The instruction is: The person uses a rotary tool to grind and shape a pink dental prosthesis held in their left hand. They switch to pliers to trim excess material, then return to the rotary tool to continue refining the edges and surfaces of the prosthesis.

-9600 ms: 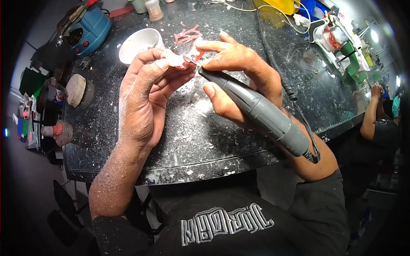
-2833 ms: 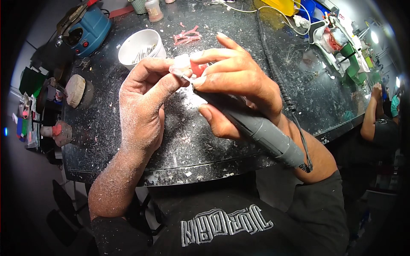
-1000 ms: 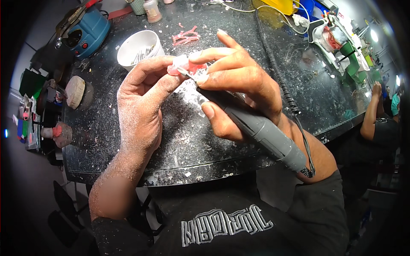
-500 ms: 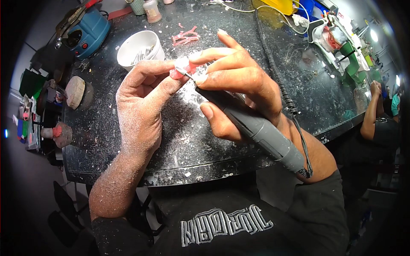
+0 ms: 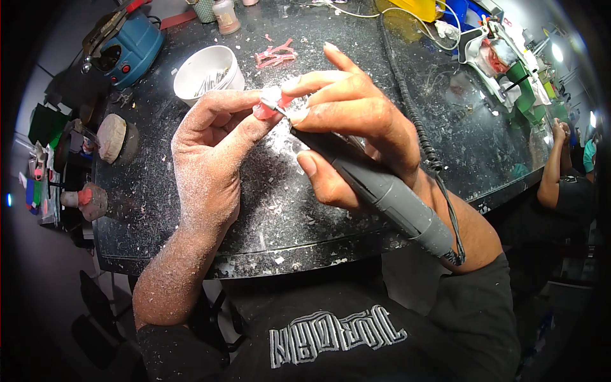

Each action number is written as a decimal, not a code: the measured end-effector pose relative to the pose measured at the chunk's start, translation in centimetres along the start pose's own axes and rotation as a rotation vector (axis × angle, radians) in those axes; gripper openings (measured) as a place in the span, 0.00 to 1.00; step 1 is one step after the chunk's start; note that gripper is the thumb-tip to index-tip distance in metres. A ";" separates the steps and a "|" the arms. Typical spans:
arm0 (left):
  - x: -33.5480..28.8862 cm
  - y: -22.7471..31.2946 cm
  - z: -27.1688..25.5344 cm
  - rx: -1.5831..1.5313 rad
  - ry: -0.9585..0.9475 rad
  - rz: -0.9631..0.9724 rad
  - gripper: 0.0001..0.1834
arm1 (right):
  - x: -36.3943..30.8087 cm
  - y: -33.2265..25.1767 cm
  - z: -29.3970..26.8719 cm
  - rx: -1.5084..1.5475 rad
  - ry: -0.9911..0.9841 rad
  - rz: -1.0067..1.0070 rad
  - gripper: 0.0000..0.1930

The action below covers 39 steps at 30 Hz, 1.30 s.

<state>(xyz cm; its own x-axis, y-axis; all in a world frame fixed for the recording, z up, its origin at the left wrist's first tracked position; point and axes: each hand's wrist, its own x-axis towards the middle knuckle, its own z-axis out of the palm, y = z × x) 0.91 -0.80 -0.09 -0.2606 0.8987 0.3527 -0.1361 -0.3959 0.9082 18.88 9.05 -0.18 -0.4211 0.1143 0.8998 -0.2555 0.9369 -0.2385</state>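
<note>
Between the thumb and fingers of my left hand (image 5: pixel 207 149), coated in pale dust, is a small pink acrylic piece (image 5: pixel 263 113). My right hand (image 5: pixel 375 121) grips a dark grey rotary handpiece (image 5: pixel 391 194), like a pen, slanting up to the left. The metal bit (image 5: pixel 274 106) at its tip meets the pink piece, as far as I can see. My right fingertips are close against the piece, and the little finger sticks up. Fingers hide much of the piece's shape.
White shavings cover the dark bench (image 5: pixel 273 219). Beyond my hands are a white bowl (image 5: pixel 184 81) of metal bits and pink branching scraps (image 5: pixel 277 56). A blue machine (image 5: pixel 130 54) stands far left; a coiled cord (image 5: pixel 412 105) runs on the right. Another person's arm (image 5: pixel 550 175) shows far right.
Very little differs. My hands, the handpiece and the pink piece keep almost the same place, with only a slight shift of the fingers and the piece.
</note>
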 end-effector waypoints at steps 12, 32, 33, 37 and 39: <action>0.1 0.1 0.2 -0.095 -0.007 -0.021 0.09 | 0.1 0.3 -0.5 0.026 -0.035 -0.022 0.23; 0.0 0.3 0.2 -0.065 0.003 -0.019 0.10 | 0.1 0.3 -0.3 0.042 -0.014 -0.013 0.22; 0.1 0.2 0.3 -0.063 0.002 -0.020 0.10 | 0.0 0.4 -0.2 0.036 -0.004 -0.006 0.22; 0.1 0.0 0.3 -0.048 0.006 -0.016 0.10 | 0.0 0.3 -0.3 0.033 0.003 0.001 0.22; 0.2 0.1 0.2 -0.032 0.006 -0.022 0.10 | -0.1 0.4 -0.3 0.039 -0.003 -0.006 0.22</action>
<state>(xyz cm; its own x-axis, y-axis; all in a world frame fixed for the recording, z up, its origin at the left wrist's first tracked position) 1.07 -0.64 0.10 -0.2628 0.9062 0.3313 -0.1725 -0.3820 0.9079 19.09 9.51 -0.20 -0.4217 0.1080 0.9003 -0.2916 0.9240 -0.2474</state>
